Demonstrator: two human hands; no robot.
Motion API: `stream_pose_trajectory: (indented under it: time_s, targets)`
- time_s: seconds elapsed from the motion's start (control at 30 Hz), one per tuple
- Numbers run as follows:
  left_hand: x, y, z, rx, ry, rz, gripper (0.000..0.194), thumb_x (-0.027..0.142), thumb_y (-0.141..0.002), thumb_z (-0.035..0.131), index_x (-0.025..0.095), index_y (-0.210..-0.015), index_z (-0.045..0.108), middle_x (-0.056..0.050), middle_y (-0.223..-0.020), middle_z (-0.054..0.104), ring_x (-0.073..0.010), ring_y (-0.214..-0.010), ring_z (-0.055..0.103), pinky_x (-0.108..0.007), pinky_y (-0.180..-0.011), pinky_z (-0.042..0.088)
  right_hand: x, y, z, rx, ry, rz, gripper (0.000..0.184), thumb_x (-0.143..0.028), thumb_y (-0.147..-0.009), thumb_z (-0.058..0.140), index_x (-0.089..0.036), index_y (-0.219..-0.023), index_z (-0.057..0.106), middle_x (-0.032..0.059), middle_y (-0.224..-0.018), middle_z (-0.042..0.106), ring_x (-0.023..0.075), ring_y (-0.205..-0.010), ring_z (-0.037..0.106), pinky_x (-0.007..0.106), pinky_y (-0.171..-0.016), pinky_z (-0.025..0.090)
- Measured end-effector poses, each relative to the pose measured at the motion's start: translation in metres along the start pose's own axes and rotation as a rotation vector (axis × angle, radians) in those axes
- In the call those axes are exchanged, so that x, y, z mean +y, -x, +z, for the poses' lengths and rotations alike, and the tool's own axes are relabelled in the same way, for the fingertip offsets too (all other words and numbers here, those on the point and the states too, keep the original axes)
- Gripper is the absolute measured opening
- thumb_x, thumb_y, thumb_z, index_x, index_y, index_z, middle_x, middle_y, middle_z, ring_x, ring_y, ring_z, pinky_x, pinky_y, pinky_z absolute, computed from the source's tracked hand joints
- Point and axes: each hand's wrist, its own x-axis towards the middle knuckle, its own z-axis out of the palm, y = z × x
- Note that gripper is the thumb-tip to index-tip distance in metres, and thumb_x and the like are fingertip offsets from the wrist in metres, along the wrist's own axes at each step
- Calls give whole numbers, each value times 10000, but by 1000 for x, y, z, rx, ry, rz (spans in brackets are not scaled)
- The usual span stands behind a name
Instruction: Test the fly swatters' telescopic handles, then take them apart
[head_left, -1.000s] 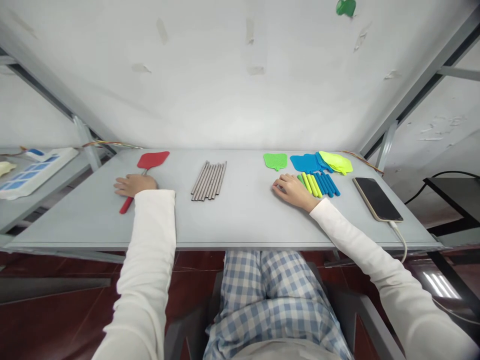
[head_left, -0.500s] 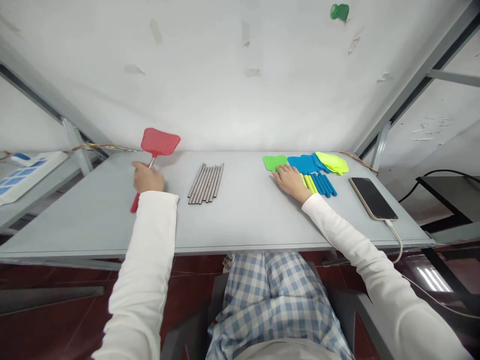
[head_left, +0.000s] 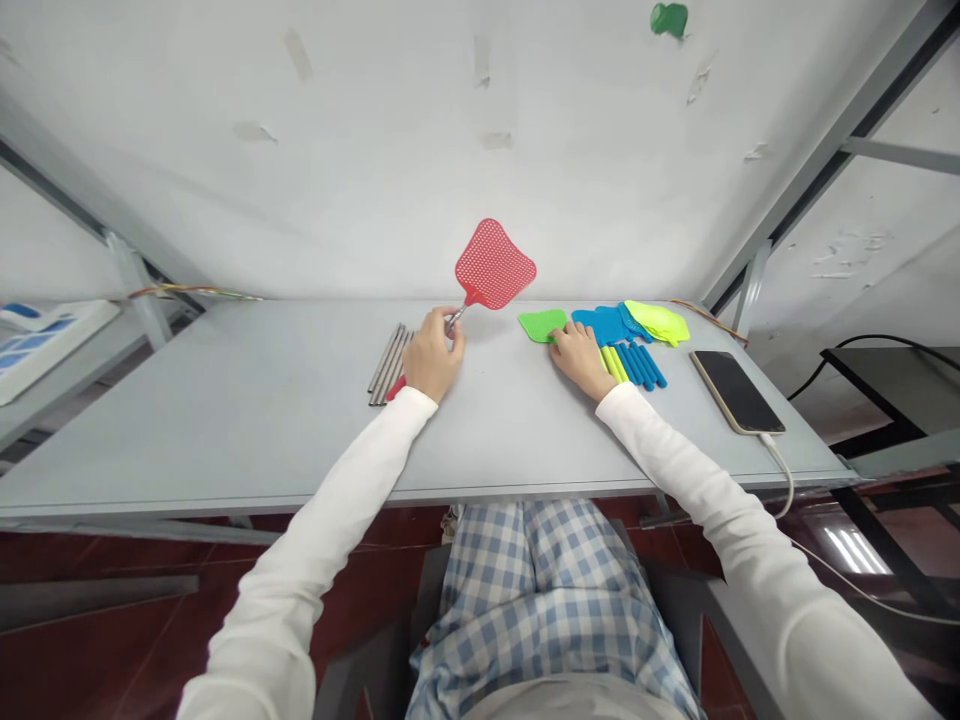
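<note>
My left hand (head_left: 436, 357) is closed around a red fly swatter (head_left: 493, 266), its mesh head raised above the table's back edge. The swatter's red grip end shows below my hand, over a row of metal rods (head_left: 386, 370) that my hand partly hides. My right hand (head_left: 580, 357) rests on the table with its fingertips closed at the lower edge of a green fly swatter head (head_left: 541, 325); the neck of that head is hidden under them. Yellow handle tubes (head_left: 614, 364) and blue handle tubes (head_left: 643, 366) lie just right of this hand.
Blue swatter heads (head_left: 600, 324) and yellow swatter heads (head_left: 658, 322) overlap at the back of the grey table (head_left: 225, 420). A phone (head_left: 737, 391) with a charging cable (head_left: 782, 470) lies at the right. A white power strip (head_left: 56, 350) sits on the left neighbouring surface.
My left hand has lifted the red fly swatter off the table and carried it right, over the metal rods. My right hand has moved forward from beside the tubes onto the green head.
</note>
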Motion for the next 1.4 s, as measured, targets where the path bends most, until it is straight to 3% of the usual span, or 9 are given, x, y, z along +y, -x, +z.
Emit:
stream_pose_trajectory:
  time_s: [0.23, 0.47, 0.63, 0.77, 0.97, 1.07, 1.2, 1.3, 1.4]
  targets:
    - [37, -3, 25, -101, 8, 10, 262, 246, -918, 394, 211, -1137, 532, -79, -1095, 634, -213, -1003, 612, -293, -736, 425, 3, -6, 4, 21, -131, 85, 344, -152, -871, 402, -127, -1116, 641, 172, -1055, 627, 299, -1011, 512, 378, -833, 321]
    - [50, -8, 49, -137, 13, 31, 281, 258, -936, 362, 208, -1167, 514, -79, -1109, 631, -205, -928, 631, -285, -680, 411, 7, -6, 1, 138, -292, 99, 298, -156, -860, 409, -110, -1065, 620, 149, -1011, 610, 253, -967, 500, 332, -853, 346]
    - [48, -6, 45, -126, 18, 17, 277, 283, -944, 360, 205, -1165, 509, -76, -1119, 631, -195, -927, 632, -279, -670, 405, 11, -2, 5, 188, -429, 138, 225, -172, -842, 455, -123, -997, 610, 119, -975, 611, 219, -893, 526, 306, -829, 389]
    - [45, -5, 41, -90, 43, 7, 244, 278, -937, 382, 212, -1130, 516, -60, -1101, 640, -184, -940, 631, -273, -671, 397, 13, 2, 4, 141, -359, 106, 226, -138, -831, 457, -120, -987, 621, 126, -941, 616, 236, -900, 539, 327, -830, 398]
    - [43, -4, 38, -30, 45, 6, 223, 271, -927, 401, 214, -1104, 524, -49, -1111, 647, -184, -940, 630, -272, -651, 381, 3, 1, 8, 114, -164, -112, 413, -311, -897, 489, -76, -1232, 541, 200, -1250, 540, 302, -1125, 495, 376, -936, 386]
    - [44, -1, 38, -41, 61, 15, 219, 266, -924, 407, 215, -1099, 528, -46, -1098, 651, -179, -945, 633, -266, -653, 385, 0, -6, 13, 24, -180, -72, 518, -428, -915, 485, -51, -1269, 509, 204, -1249, 565, 292, -1145, 516, 362, -959, 384]
    - [45, 0, 39, -36, 79, 21, 228, 269, -924, 407, 207, -1109, 527, -56, -1098, 653, -182, -965, 633, -263, -674, 399, -1, -8, 7, -52, -151, -79, 425, -442, -954, 419, -106, -1156, 583, 182, -1104, 651, 267, -1053, 589, 332, -897, 406]
    - [44, 0, 38, -3, 97, 19, 243, 284, -931, 395, 204, -1123, 522, -66, -1124, 647, -188, -985, 630, -264, -689, 407, -1, -7, -4, -44, -137, -36, 410, -406, -978, 362, -118, -1194, 559, 184, -1018, 677, 275, -966, 629, 332, -818, 424]
    - [44, -1, 36, 22, 118, 11, 271, 291, -941, 373, 201, -1155, 513, -82, -1164, 629, -189, -1002, 624, -263, -698, 413, 4, -9, -10, 57, -247, 163, 424, -338, -1000, 265, -108, -1295, 463, 162, -910, 686, 259, -825, 649, 321, -725, 433]
